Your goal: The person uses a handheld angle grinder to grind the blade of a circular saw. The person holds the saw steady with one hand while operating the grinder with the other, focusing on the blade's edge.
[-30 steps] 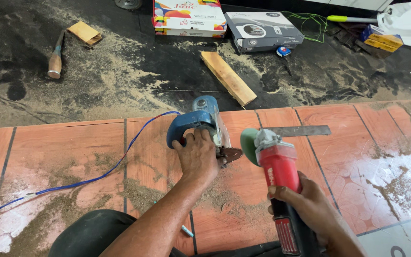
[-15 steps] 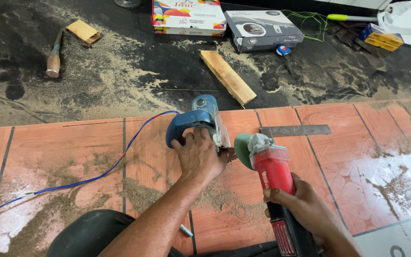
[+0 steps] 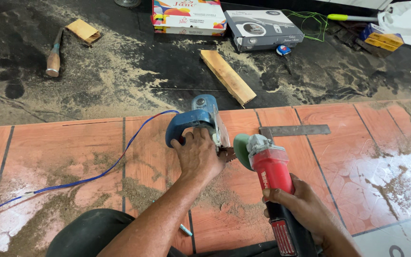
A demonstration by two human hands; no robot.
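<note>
— Terracotta-tiled floor (image 3: 72,157) underfoot, strewn with sawdust; beyond it, dark dusty ground (image 3: 120,71). And at the hands?

— Left hand (image 3: 198,154) laid palm-down over the blue handheld power saw (image 3: 197,123), fingers curled about the rear of its looped handle, pressing it to the tile. Closed on it, though not a tight fist.

— Right hand?

— Right hand (image 3: 305,209) wrapped firmly round the black rear grip of the red angle grinder with a green guard (image 3: 265,162). Grinder tilted, head pointing away and toward the left hand, guard just beside the saw's metal base. Touching or not: cannot tell.

— Any cord?

— Thin blue cable (image 3: 96,173) trailing from the saw, off beyond the left hand to the near left edge.

— Past the right hand?

— Flat grey metal square ruler (image 3: 293,130) on the tile, just beyond the grinder's head. Further out, between and beyond both hands, short pale wooden plank (image 3: 228,76) lying slantwise on the dark ground.

— Farther still?

— Two cardboard boxes side by side: colourful printed box (image 3: 189,16) and grey-white box (image 3: 262,28). Small blue tape measure (image 3: 283,49) near the grey one. Green wire (image 3: 310,19) and white plastic bag (image 3: 410,21) far beyond the right hand.

— Beyond the left?

— Wooden-handled chisel (image 3: 53,57) and small tan wood block (image 3: 83,31), well apart from the saw.

— Nearest the body?

— Dark trouser knee (image 3: 86,233) under the left forearm.
</note>
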